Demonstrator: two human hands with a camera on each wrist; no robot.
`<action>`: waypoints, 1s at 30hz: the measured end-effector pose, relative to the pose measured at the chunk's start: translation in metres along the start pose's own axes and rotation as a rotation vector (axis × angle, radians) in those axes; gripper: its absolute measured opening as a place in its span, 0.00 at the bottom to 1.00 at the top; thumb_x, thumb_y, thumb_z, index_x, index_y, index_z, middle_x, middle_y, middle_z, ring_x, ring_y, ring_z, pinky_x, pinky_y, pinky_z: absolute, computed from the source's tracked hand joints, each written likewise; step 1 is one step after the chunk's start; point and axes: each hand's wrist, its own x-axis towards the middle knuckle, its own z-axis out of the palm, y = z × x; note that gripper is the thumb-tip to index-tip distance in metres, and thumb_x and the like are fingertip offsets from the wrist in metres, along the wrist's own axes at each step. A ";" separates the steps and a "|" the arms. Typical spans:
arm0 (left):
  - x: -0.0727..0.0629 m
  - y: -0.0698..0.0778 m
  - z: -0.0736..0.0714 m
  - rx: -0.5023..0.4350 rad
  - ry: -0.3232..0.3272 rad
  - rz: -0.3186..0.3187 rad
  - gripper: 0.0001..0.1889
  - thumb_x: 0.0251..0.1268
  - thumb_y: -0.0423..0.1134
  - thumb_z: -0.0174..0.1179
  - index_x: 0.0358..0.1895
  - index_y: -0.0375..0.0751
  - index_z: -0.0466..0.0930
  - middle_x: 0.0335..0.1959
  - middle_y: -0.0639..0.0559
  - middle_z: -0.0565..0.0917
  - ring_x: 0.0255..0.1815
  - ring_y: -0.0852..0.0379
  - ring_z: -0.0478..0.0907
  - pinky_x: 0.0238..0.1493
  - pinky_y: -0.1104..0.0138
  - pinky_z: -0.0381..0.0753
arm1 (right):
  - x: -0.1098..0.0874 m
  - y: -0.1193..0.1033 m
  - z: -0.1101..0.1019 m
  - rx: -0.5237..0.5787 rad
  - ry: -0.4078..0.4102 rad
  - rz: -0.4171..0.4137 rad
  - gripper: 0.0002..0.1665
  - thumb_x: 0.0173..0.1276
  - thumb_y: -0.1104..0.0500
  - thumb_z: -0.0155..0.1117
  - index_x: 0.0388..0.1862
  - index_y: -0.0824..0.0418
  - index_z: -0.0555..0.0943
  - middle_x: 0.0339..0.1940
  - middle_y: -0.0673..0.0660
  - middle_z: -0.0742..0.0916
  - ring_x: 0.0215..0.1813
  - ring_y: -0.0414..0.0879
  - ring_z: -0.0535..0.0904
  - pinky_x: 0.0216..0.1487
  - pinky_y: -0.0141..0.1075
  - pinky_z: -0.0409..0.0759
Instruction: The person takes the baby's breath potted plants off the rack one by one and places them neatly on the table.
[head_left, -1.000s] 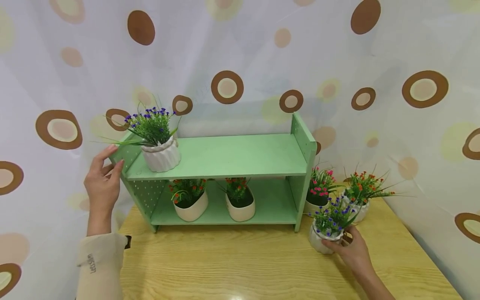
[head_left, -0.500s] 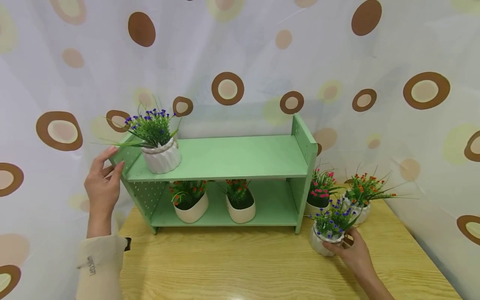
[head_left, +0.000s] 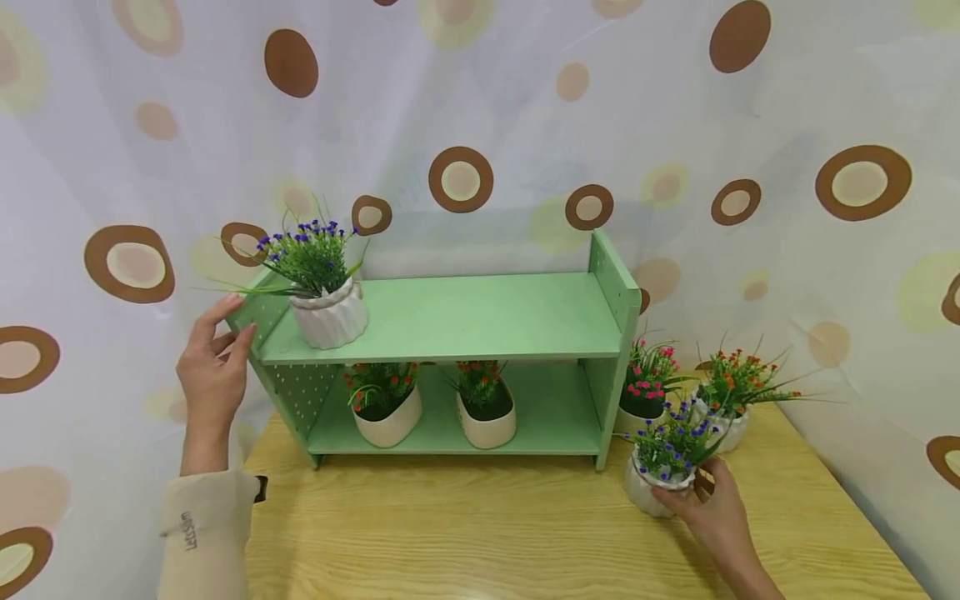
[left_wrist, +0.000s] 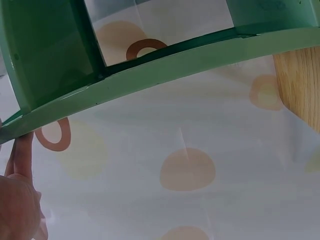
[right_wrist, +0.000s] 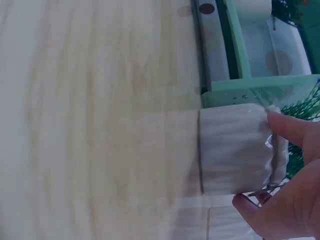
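On the left, my left hand point(head_left: 213, 371) rests its fingertips and thumb against the side panel of the green two-tier shelf point(head_left: 480, 312); the left wrist view shows straight fingers point(left_wrist: 23, 157) touching the panel's edge. My right hand point(head_left: 716, 517) pinches the rim of a white ridged flower pot point(head_left: 647, 493) with blue-purple artificial flowers. This pot stands upright at the table's right, beside the shelf's right end. In the right wrist view the thumb and fingers are at the rim of the pot point(right_wrist: 235, 150). A similar purple-flowered pot point(head_left: 328, 317) occupies the upper tier's left end.
Two cream pots point(head_left: 388, 422) with orange-red flowers sit on the lower tier. Behind the held pot are a pink-flowered pot point(head_left: 637, 421) and an orange-flowered white pot point(head_left: 735, 429). The wooden table point(head_left: 450, 525) extends in front, and a dotted curtain point(head_left: 510, 100) hangs behind.
The whole head view has shifted slightly, moving everything a little right and down in the picture. Both hands and the held flower pot keep their places.
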 end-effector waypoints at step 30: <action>0.000 0.001 0.001 -0.011 0.008 -0.011 0.22 0.72 0.32 0.65 0.67 0.49 0.81 0.71 0.58 0.79 0.43 0.89 0.75 0.45 0.88 0.76 | -0.012 -0.181 0.102 0.231 0.047 -0.812 0.45 0.60 0.69 0.77 0.76 0.60 0.70 0.65 0.63 0.79 0.69 0.50 0.75 0.74 0.32 0.71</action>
